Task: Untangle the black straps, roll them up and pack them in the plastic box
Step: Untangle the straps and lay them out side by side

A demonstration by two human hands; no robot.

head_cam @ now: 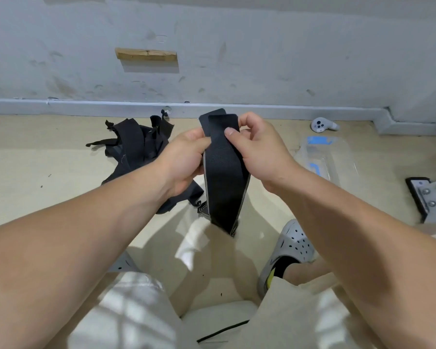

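I hold one wide black strap (224,177) upright in front of me, folded double, with its two rounded ends side by side at the top. My left hand (184,162) grips its left edge. My right hand (259,152) pinches its top right with thumb and fingers. The folded bottom hangs above the floor between my knees. A tangled heap of black straps (134,144) lies on the floor to the left, behind my left hand. The clear plastic box (325,157) with blue clips sits on the floor at the right.
A white controller (324,125) lies by the grey skirting board. A grey metal plate with bolts (433,195) is at the right edge. A white cloth (194,240) lies under the strap. My grey clog (285,250) rests on the beige floor.
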